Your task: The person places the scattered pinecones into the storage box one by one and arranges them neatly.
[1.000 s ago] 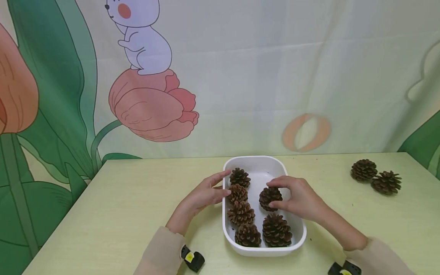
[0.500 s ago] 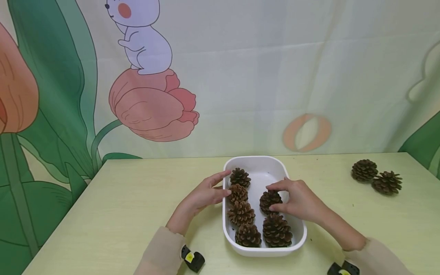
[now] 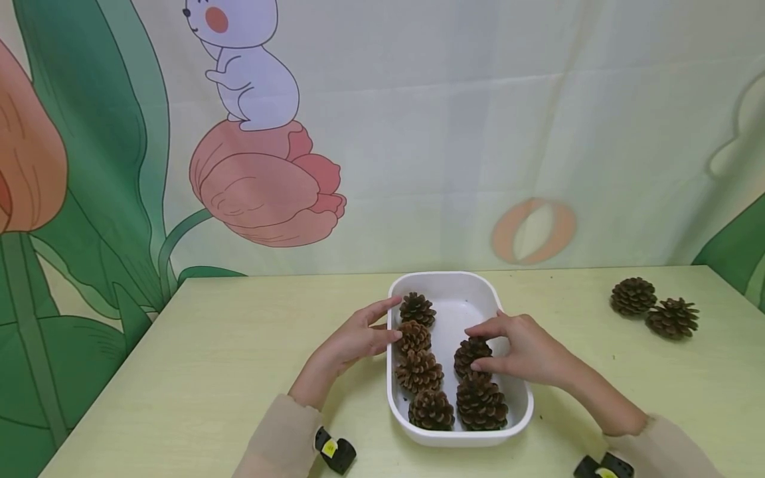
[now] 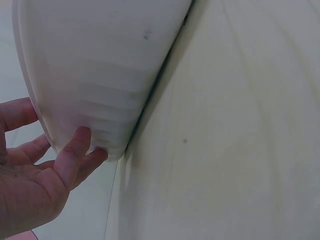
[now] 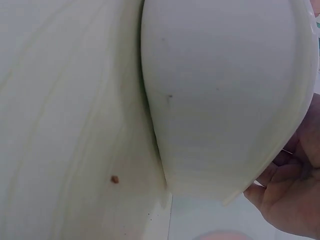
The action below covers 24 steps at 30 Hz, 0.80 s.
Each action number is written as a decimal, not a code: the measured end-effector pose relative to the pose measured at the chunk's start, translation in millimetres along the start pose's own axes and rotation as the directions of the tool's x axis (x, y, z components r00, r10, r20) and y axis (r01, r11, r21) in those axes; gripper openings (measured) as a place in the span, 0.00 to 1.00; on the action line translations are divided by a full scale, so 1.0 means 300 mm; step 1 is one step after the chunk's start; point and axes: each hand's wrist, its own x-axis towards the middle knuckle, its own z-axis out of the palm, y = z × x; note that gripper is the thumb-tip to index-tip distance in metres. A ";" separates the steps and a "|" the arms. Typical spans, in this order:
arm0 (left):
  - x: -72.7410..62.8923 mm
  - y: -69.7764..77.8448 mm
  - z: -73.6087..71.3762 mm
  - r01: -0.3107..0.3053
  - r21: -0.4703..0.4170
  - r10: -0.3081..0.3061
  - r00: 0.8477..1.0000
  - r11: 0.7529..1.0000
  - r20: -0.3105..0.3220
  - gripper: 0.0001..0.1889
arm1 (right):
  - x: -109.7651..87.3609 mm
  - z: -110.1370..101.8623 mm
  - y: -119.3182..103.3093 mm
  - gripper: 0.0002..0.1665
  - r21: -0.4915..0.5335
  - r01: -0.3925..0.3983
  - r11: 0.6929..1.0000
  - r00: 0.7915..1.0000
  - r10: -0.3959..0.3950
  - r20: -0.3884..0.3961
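In the head view a white plastic tray (image 3: 518, 411) holds several brown pine cones, standing in two columns. My right hand (image 3: 528, 348) reaches over the tray's right rim and pinches a pine cone (image 3: 470, 355) between thumb and fingers. That cone sits right behind a larger pine cone (image 3: 481, 401) at the near right. My left hand (image 3: 361, 335) holds the tray's left rim, beside the left column's pine cone (image 3: 414, 337). In the left wrist view, some fingers (image 4: 75, 150) press the tray's outer wall. The right wrist view shows the tray's wall hiding the pinched cone.
Two more pine cones, a rounder one (image 3: 633, 297) and a spiky one (image 3: 673, 318), lie on the pale wooden table (image 3: 239, 372) at the far right. A printed curtain (image 3: 406, 133) hangs behind the table. Small dark crumbs dot the tabletop beside the tray.
My right hand has brought its pine cone a little nearer to me, up to the larger cone at the near right. My left hand and the tray have stayed put.
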 end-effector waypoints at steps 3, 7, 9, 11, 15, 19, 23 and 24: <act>-0.001 -0.001 0.000 0.001 0.003 -0.001 1.000 1.000 -0.003 0.32 | -0.002 -0.002 0.002 0.25 0.008 -0.021 1.000 1.000 0.021 0.011; 0.000 0.000 -0.001 -0.001 0.001 0.001 1.000 1.000 -0.001 0.32 | -0.006 -0.004 0.011 0.25 0.020 -0.048 0.999 0.998 0.047 0.028; 0.001 0.001 -0.002 -0.003 -0.002 0.003 1.000 1.000 0.001 0.32 | -0.009 -0.006 0.014 0.25 0.028 -0.051 0.998 0.998 0.050 0.034; 0.002 0.002 -0.001 -0.003 -0.002 0.003 1.000 1.000 0.001 0.32 | -0.011 -0.007 0.016 0.23 0.029 -0.048 0.998 0.998 0.047 0.033; 0.003 0.001 -0.001 -0.003 0.001 0.003 1.000 1.000 -0.001 0.32 | -0.012 -0.006 0.020 0.23 0.026 -0.045 0.999 0.999 0.044 0.029; 0.001 0.000 -0.001 -0.005 0.004 0.005 1.000 1.000 0.000 0.32 | -0.013 -0.009 0.019 0.23 0.023 -0.046 0.999 0.999 0.045 0.027; 0.000 0.001 0.000 -0.006 0.007 0.006 1.000 1.000 -0.001 0.32 | -0.018 -0.017 0.014 0.23 0.035 -0.043 0.998 0.999 0.042 0.019; -0.001 0.001 0.000 -0.007 0.009 0.007 1.000 1.000 -0.002 0.32 | -0.019 -0.020 0.014 0.23 0.039 -0.043 0.998 0.999 0.043 0.011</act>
